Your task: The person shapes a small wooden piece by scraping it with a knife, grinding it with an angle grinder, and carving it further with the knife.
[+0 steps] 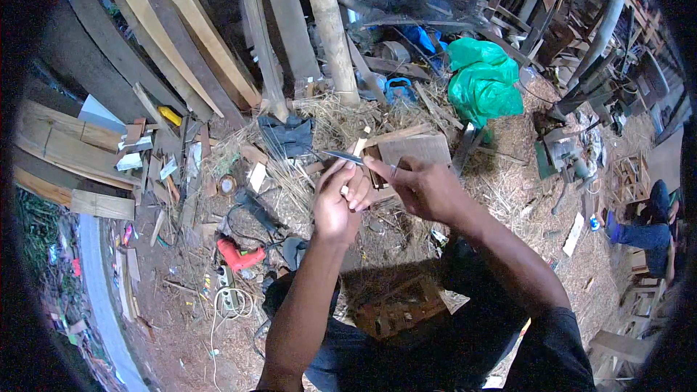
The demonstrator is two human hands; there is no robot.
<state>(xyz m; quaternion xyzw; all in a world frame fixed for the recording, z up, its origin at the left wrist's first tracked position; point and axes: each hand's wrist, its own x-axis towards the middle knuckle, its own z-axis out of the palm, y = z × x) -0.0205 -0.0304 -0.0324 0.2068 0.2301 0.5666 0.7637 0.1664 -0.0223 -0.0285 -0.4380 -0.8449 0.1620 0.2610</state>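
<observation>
My left hand (336, 203) is closed around a thin, pale wooden stick (360, 145), whose upper end sticks out above the fingers. A knife (343, 156) lies across the stick, its pointed blade aimed to the left. My right hand (425, 187) is closed on the knife, and its handle is hidden in the palm. Both hands are close together above a small wooden board (415, 151) on the ground. The fingers hide most of the stick's lower part.
A red power tool (239, 255) lies at left near a power strip (228, 294) with a white cord. A green plastic bag (483, 80) is at back right. Long planks (185, 51) lean at back left. Another person (646, 229) sits at far right. Shavings cover the ground.
</observation>
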